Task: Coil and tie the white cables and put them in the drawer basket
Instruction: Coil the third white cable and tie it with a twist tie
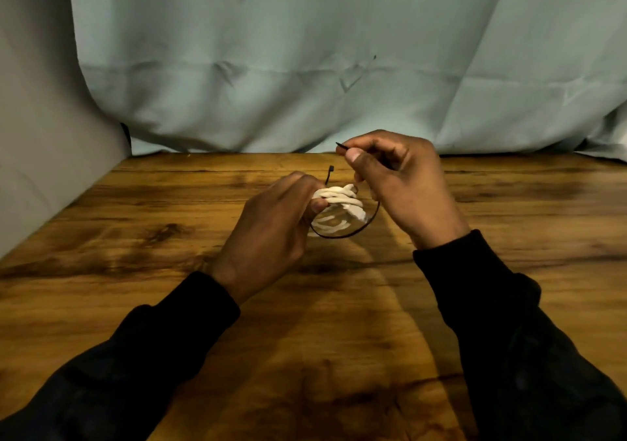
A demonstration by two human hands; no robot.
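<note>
Cable coil [336, 203], mid-table at 12 o'clock, looks light, soft and springy; your left hand [274, 223] pinches its strands at 9 o'clock; keep that grip or loops spill. Right hand [400, 183] fingertips clamp the thin black tie [359, 232] tail at 1 o'clock; hold it near the tip to thread.

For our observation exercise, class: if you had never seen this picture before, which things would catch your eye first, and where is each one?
At the middle of the brown wooden table, a bundle of coiled white cable stands out, pinched by the left hand. A thin black cable tie loops under the bundle, its pointed end held up by the right hand. Behind hangs a wrinkled pale blue-grey cloth.
</note>
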